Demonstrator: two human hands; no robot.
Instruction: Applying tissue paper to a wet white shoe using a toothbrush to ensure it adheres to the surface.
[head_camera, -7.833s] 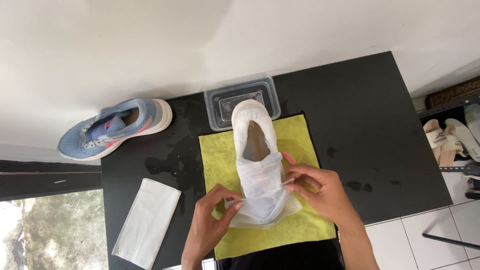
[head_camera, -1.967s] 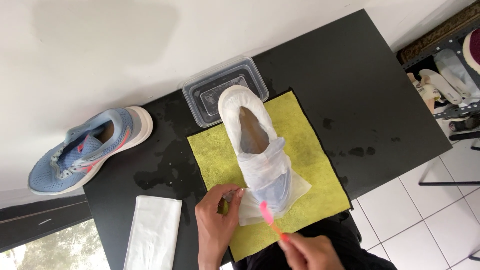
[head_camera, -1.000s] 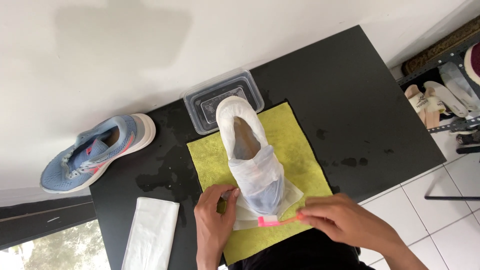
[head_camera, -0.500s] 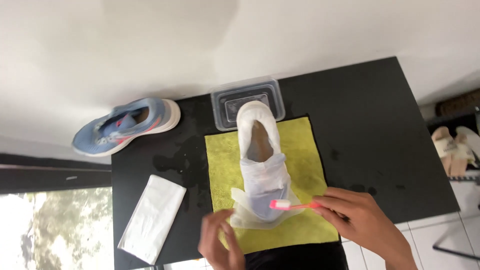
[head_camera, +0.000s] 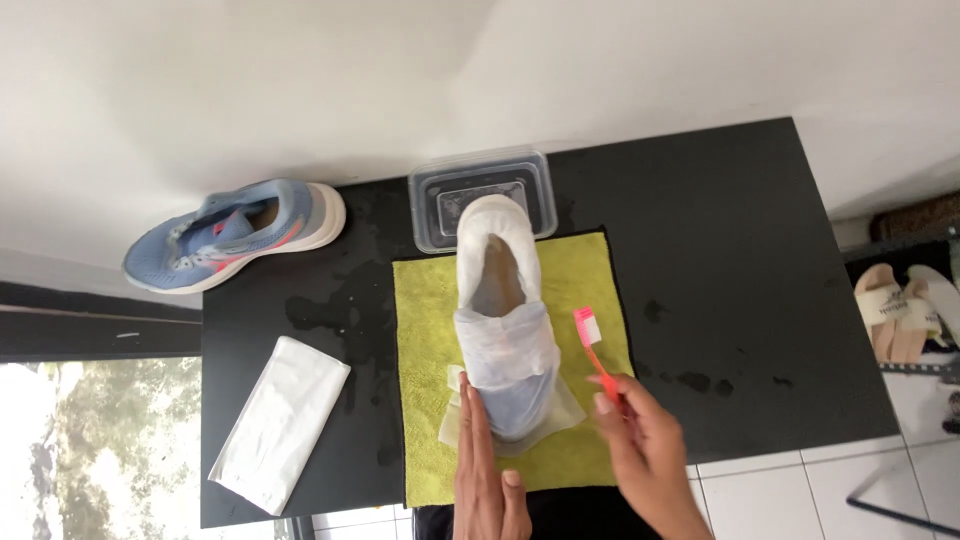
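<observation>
Paper-wrapped shoe (head_camera: 505, 330) lies at frame centre on a yellow cloth (head_camera: 425, 330), heel toward a clear plastic tub (head_camera: 482, 195). Left hand (head_camera: 482, 470) presses flat, fingers straight, against its toe side. Right hand (head_camera: 645, 450) pinches a pink toothbrush (head_camera: 592, 345) just right of it. Upper left sits a blue sneaker (head_camera: 235, 235); lower left, folded white paper (head_camera: 280, 420).

Left hand (head_camera: 487, 470): now flat against the wrapped shoe (head_camera: 505, 340), fingers straight.
Toothbrush (head_camera: 592, 345): lifted off the toe, pointing away.

Paper-wrapped shoe (head_camera: 503, 330) on fuzzy yellow cloth (head_camera: 425, 330), wet black tabletop (head_camera: 720, 250).
</observation>
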